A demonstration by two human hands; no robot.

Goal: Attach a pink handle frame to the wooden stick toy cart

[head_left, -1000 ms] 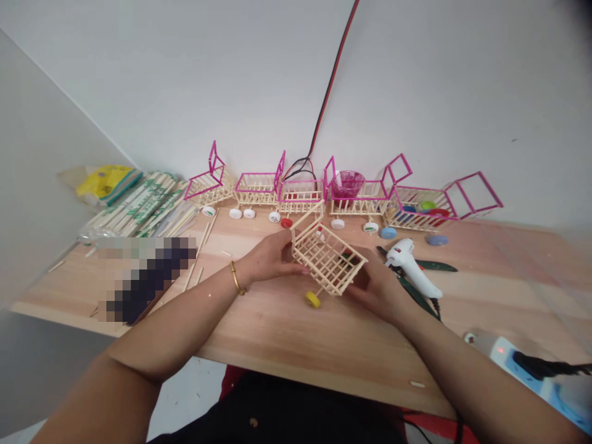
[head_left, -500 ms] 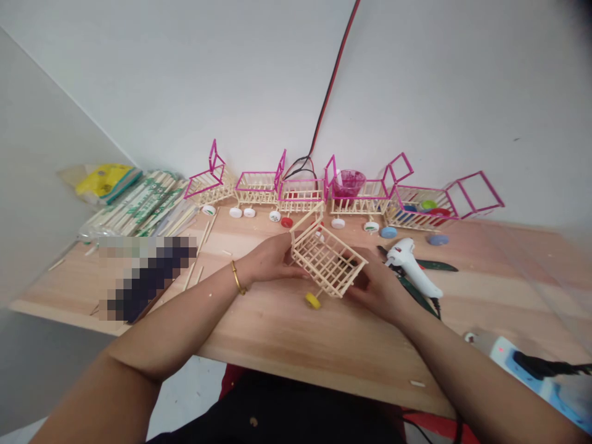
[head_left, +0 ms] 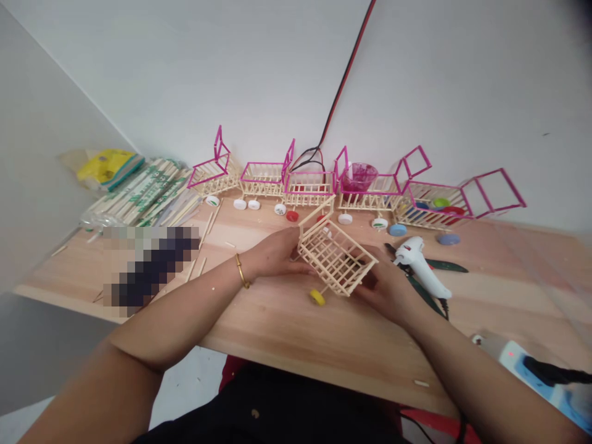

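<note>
A small toy cart [head_left: 340,256] built of plain wooden sticks is held tilted over the table, between my two hands. My left hand [head_left: 280,253] grips its handle end, with the fingers partly behind the sticks. On the opposite end my right hand [head_left: 382,283] is closed around the frame; some of its fingertips are hidden. A yellow bottle-cap wheel [head_left: 317,298] sticks out below the cart on a stick axle. Behind the cart a white cap and a red cap show in part.
Several finished carts with magenta rims [head_left: 309,185] stand along the wall, one beside a magenta cup [head_left: 361,179]. A white glue gun [head_left: 423,268] lies over dark green-handled pliers at right. Bagged sticks [head_left: 143,191] lie left; a power strip [head_left: 531,370] sits front right.
The whole scene has shifted slightly right in the view as the camera turned. Both hands keep their hold on the cart, which stays at nearly the same tilt.
</note>
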